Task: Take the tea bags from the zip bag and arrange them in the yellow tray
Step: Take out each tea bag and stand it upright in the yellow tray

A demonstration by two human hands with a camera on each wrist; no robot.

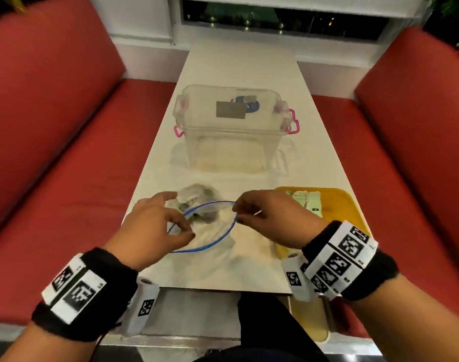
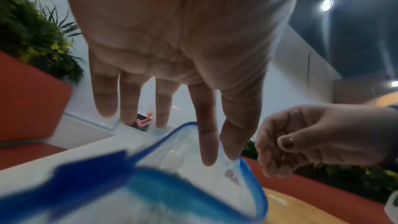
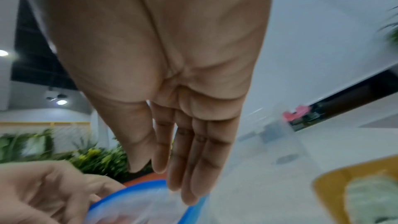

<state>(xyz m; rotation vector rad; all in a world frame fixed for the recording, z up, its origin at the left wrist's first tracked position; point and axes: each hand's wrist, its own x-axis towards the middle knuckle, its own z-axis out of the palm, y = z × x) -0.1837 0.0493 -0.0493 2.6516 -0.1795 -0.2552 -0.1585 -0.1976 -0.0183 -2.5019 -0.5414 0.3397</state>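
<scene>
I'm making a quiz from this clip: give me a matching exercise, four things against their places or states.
Things:
1. zip bag
2. yellow tray
3. clear plastic box
4. tea bags

Places or states:
A. far along the table, lid on
B. mouth held open by both hands
C. lying in the tray
D. at the table's right edge

Pairs: 1-B, 2-D, 3-A, 4-C

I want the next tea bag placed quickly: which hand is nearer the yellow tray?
Right. The right hand holds the zip bag rim just beside the yellow tray; the left hand holds the rim's far side.
</scene>
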